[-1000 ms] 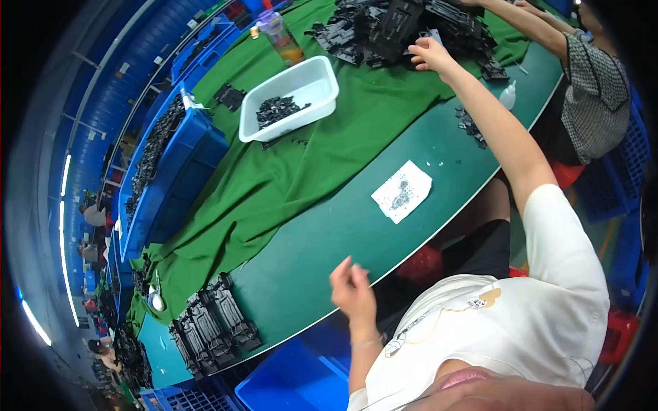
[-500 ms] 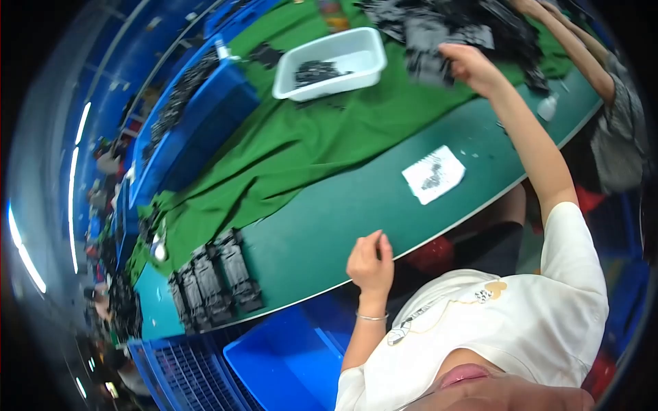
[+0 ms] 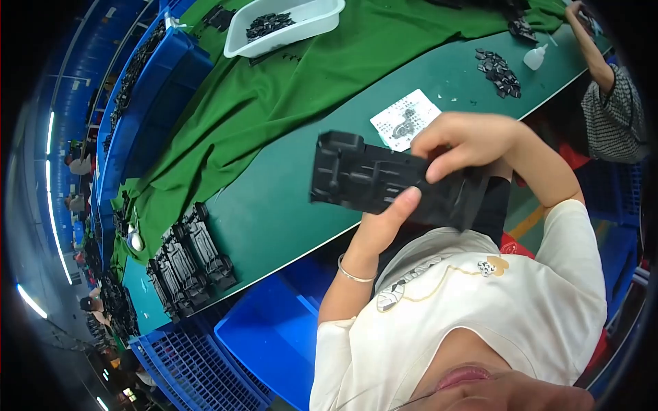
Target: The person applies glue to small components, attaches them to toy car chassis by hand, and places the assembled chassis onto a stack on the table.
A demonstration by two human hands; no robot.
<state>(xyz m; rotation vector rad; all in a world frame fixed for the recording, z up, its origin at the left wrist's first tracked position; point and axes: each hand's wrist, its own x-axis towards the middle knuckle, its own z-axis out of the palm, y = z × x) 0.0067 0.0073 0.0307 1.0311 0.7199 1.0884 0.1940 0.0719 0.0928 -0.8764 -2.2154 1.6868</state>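
A long black moulded plastic part [image 3: 370, 175] is held over the front edge of the table, its ribbed and recessed face toward me. My left hand [image 3: 387, 222], with a bracelet on the wrist, grips its lower edge; the thumb lies on the face and the other fingers are hidden behind. My right hand [image 3: 466, 140] is closed at the upper edge, thumb and curled fingers against the part; whether a small piece sits between them I cannot make out. Just behind lies a white sheet [image 3: 384, 122] with small dark pieces on it.
Several similar black parts [image 3: 188, 257] stand in a row at the table's left. A white tub [image 3: 308, 26] of small black pieces sits on green cloth [image 3: 274, 103]. Blue bins [image 3: 154, 103] stand left; small black pieces [image 3: 498, 72] and a white bottle [image 3: 534, 58] lie right, near another person's arm [image 3: 593, 58].
My right hand has come back from the dark pile at the far right with a black plastic part. My left hand has closed on it too. The view has shifted.
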